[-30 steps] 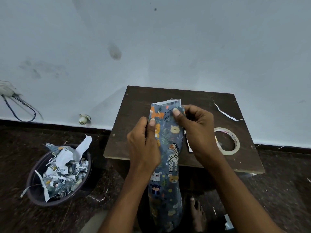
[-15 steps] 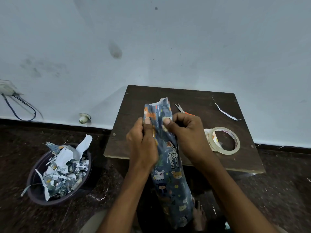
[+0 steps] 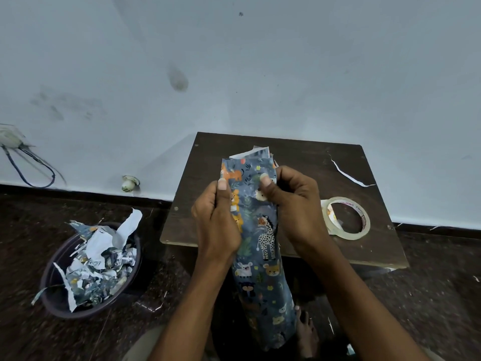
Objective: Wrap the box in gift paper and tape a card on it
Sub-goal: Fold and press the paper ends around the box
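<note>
Evidently mid-wrap, both hands, left hand point(image 3: 216, 220) and right hand point(image 3: 291, 204), held a clenched grip on the animal-print gift paper point(image 3: 256, 230); sealing would call for the tape roll point(image 3: 347, 218) right of the grip.

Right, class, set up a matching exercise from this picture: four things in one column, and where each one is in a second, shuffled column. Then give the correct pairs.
Things
1. wrapped box
2. tape roll
3. paper scraps
4. white paper strip

Places
A. in the dark bin on the floor
B. held in the left hand and right hand
C. flat on the table, right side, near the front edge
D. on the table's far right part, near the wall

Pairs: 1-B, 2-C, 3-A, 4-D
</note>
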`<state>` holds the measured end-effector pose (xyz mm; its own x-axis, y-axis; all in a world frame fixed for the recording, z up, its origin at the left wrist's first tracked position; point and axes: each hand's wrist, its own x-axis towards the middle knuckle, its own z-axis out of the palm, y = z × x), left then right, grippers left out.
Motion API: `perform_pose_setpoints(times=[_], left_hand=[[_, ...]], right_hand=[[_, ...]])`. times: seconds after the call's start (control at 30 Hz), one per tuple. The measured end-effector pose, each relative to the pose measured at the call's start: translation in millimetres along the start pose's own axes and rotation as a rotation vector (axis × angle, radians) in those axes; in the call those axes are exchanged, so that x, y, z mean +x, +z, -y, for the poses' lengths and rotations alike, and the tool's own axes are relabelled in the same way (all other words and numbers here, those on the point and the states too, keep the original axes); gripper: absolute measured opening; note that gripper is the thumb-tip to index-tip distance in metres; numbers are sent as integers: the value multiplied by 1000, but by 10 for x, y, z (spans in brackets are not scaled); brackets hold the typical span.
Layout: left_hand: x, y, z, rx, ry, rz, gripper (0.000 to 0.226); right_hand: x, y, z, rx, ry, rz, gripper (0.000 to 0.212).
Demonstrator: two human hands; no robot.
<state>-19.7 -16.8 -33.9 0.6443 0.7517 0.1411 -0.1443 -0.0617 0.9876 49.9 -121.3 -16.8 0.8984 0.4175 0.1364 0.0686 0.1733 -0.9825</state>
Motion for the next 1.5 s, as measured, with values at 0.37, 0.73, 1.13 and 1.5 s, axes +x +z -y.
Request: perform_pose_setpoints(times=[0.37, 0.73, 1.13, 1.5], left_hand=[[-54, 41, -61, 32, 94, 173, 38], [-12, 12, -36, -7, 130, 207, 34], [-12, 18, -69, 18, 190, 256, 27], [-6, 37, -46, -50, 90, 157, 25]], right_hand=[[-14, 14, 38, -156, -133, 45, 44], [32, -123, 158, -334, -282, 113, 17], [64, -163, 131, -390, -252, 41, 8], [83, -140, 126, -97, -147, 27, 13]])
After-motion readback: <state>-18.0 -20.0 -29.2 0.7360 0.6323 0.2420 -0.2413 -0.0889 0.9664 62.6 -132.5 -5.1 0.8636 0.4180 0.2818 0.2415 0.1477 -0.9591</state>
